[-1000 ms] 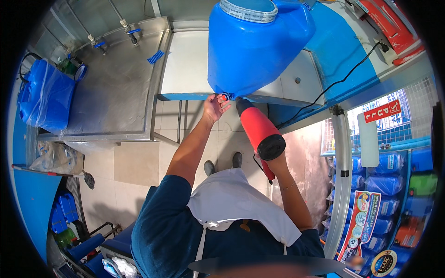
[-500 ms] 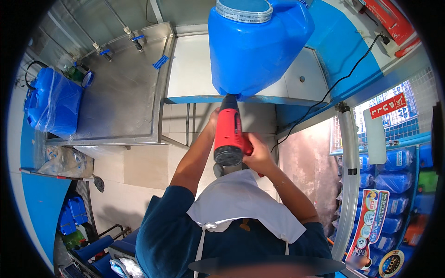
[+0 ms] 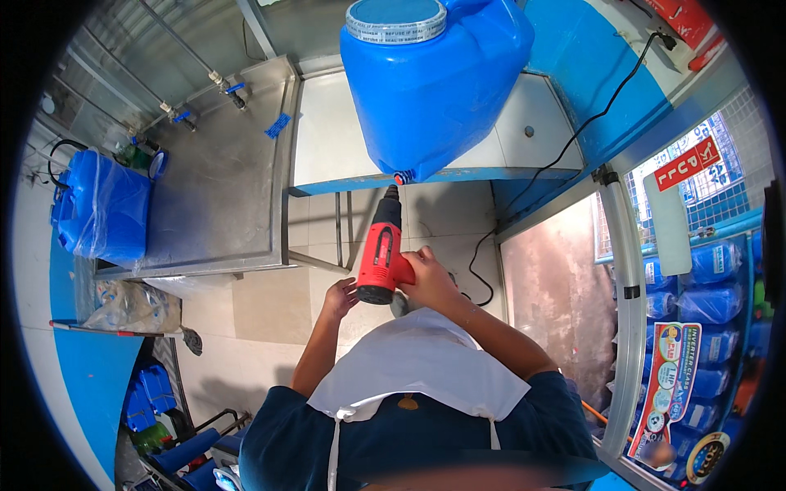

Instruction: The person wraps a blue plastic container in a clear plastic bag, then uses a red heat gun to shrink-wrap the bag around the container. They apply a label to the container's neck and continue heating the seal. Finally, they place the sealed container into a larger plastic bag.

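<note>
My right hand (image 3: 431,280) is closed round the grip of a red heat gun (image 3: 378,255). The gun's black stepped nozzle points away from me, just short of a small red-ended spout (image 3: 403,177) low on a large blue plastic jug (image 3: 434,98). A printed clear seal band (image 3: 397,34) wraps the jug's wide blue lid. Beside the rear of the heat gun is my left hand (image 3: 341,298), its fingers apart and holding nothing. Whether its fingertips touch the gun I cannot tell.
The jug stands on a white tiled counter (image 3: 315,147). To the left is a steel sink table (image 3: 209,196) with taps and a plastic-wrapped blue jug (image 3: 102,204). A black cord (image 3: 602,119) runs from the right wall toward the floor. A glass door (image 3: 626,327) stands at right.
The heat gun has drawn back from the jug, uncovering the spout. My left hand has come back from near the jug's base to beside the gun's rear. The whole view has shifted slightly.
</note>
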Tool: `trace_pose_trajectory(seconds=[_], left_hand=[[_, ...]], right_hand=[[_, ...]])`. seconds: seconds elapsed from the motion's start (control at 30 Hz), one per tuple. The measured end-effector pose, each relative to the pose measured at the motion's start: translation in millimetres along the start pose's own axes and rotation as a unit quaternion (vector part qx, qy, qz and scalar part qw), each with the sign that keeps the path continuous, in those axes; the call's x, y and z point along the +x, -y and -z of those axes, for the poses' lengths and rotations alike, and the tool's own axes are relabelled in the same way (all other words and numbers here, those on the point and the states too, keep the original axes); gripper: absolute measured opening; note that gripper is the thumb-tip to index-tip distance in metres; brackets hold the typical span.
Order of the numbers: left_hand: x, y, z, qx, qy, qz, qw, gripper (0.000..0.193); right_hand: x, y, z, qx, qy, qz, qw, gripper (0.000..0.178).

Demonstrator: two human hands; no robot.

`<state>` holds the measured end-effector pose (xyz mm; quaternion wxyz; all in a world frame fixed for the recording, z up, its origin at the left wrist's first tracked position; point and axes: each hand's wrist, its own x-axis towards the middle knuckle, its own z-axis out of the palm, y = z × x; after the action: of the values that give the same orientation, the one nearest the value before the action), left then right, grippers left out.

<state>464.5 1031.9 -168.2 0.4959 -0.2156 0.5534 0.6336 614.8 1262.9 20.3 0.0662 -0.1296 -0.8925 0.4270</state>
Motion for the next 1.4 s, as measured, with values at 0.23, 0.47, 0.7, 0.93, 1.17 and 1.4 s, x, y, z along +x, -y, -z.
trace_pose_trajectory(seconds=[0.23,0.47,0.7,0.93,1.17,1.4], left_hand=[[-16,-22,5,0.037,-0.022,-0.073,0.996,0.05],[-19,-32,-43,0.117,0.016,-0.117,0.986,0.04],[-20,-23,-68,0.135,0.041,-0.082,0.986,0.037],[-16,-22,-93,0.124,0.045,-0.084,0.988,0.038],[-12,-26,-134,0.123,0.036,-0.111,0.986,0.038],[-2,-19,-177,0.111,0.024,-0.113,0.987,0.036]], right_hand=[[-28,-28,51,0.032,-0.028,0.011,0.999,0.058],[-40,-53,83,0.267,-0.096,-0.085,0.955,0.034],[-37,-51,104,0.429,-0.055,-0.1,0.896,0.026],[-23,-53,122,0.409,-0.03,-0.11,0.905,0.023],[-12,-81,146,0.426,-0.005,-0.093,0.9,0.013],[2,-124,164,0.266,0.023,-0.089,0.959,0.039]])
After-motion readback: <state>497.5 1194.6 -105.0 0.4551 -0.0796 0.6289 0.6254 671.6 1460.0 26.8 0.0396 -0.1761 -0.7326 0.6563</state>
